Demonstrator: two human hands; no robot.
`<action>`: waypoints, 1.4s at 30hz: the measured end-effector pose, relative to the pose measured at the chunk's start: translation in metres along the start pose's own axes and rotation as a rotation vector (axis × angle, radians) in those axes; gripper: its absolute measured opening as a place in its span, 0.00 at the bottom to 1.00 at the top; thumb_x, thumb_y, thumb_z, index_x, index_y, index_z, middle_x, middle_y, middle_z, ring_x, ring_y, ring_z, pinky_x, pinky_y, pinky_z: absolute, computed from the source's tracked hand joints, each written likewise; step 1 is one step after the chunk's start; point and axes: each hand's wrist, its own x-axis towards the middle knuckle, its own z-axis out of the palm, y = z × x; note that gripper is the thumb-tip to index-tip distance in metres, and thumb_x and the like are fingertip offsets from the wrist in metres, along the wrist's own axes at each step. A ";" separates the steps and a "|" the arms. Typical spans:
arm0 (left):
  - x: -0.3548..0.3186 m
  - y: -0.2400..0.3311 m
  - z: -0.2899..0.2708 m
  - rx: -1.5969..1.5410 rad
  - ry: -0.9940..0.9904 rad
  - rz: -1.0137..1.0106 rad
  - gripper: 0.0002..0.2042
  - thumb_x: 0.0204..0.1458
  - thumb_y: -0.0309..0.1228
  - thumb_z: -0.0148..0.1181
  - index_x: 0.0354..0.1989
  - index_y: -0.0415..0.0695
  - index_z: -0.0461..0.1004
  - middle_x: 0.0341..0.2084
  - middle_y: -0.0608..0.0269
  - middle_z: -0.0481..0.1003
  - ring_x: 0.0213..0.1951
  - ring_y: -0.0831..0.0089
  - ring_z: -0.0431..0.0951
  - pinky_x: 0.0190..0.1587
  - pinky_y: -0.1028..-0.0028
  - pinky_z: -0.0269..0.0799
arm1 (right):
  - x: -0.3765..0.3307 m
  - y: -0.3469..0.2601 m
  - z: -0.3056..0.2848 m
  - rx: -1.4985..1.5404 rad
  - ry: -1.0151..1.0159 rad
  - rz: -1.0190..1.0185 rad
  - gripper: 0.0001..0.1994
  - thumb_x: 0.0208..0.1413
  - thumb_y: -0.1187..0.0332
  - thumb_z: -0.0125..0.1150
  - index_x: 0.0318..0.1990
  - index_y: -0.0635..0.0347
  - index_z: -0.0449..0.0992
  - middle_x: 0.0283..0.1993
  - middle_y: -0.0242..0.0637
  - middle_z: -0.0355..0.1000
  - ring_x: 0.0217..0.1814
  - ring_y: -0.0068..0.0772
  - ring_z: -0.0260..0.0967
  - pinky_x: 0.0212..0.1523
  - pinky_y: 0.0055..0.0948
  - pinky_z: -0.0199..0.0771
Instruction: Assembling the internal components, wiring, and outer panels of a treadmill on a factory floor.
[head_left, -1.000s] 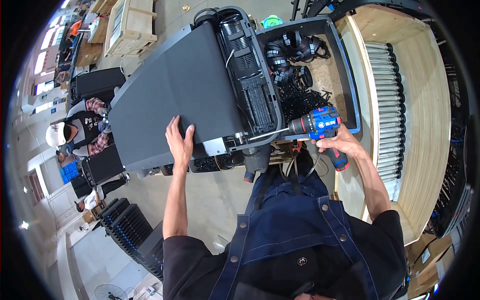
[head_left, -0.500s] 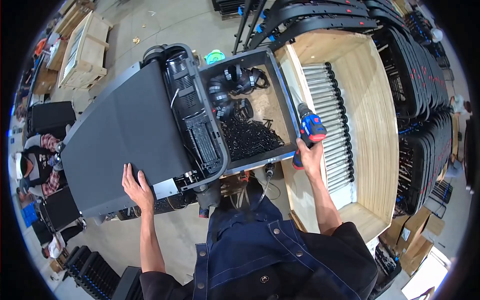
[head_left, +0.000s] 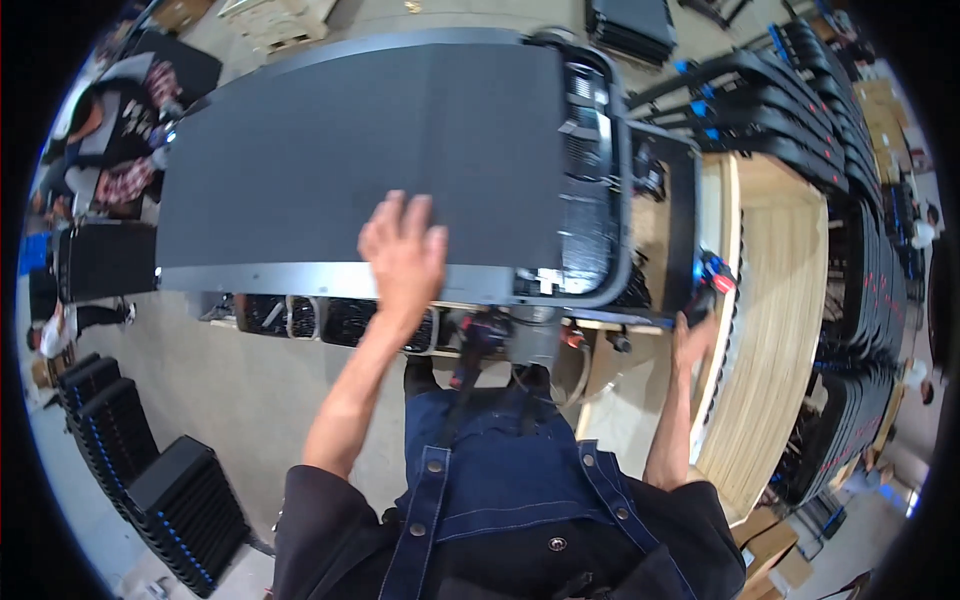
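The belt deck (head_left: 300, 160) lay in front of the person, its motor bay (head_left: 590, 240) beside the bin (head_left: 683, 220). Left hand (head_left: 403, 260): spread, grasping nothing, over the deck's near edge; contact uncertain. Right hand (head_left: 692, 338): wrapped round the drill (head_left: 712, 272), near the crate (head_left: 780, 350). A flat, steady left palm and a drill kept clear of the bin's wall seemed advisable. Drill tip blurred, unreadable; bin contents partly hidden.

The belt (head_left: 300, 160) looks matt, the side rail (head_left: 310, 280) smooth metal, the crate (head_left: 775, 350) wood.
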 end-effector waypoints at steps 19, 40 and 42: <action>-0.047 -0.341 -0.144 -0.209 -0.250 0.392 0.46 0.44 0.57 0.69 0.72 0.49 0.61 0.71 0.54 0.60 0.73 0.55 0.57 0.73 0.49 0.49 | -0.307 -0.429 0.046 1.263 -1.098 0.419 0.33 0.64 0.52 0.63 0.70 0.58 0.60 0.57 0.49 0.73 0.49 0.39 0.79 0.45 0.33 0.83; -0.070 -0.398 -0.127 0.062 0.001 0.421 0.42 0.43 0.27 0.66 0.72 0.55 0.60 0.71 0.59 0.61 0.72 0.59 0.60 0.72 0.53 0.56 | -0.284 -0.458 0.101 1.626 -1.240 0.768 0.17 0.60 0.51 0.68 0.45 0.53 0.81 0.46 0.31 0.79 0.49 0.39 0.77 0.45 0.40 0.82; -0.072 -0.399 -0.129 0.057 -0.031 0.406 0.43 0.42 0.26 0.68 0.72 0.55 0.60 0.72 0.58 0.60 0.72 0.58 0.59 0.73 0.53 0.54 | -0.284 -0.458 0.102 1.616 -1.255 0.759 0.17 0.59 0.50 0.68 0.45 0.53 0.81 0.47 0.31 0.79 0.49 0.38 0.77 0.45 0.39 0.82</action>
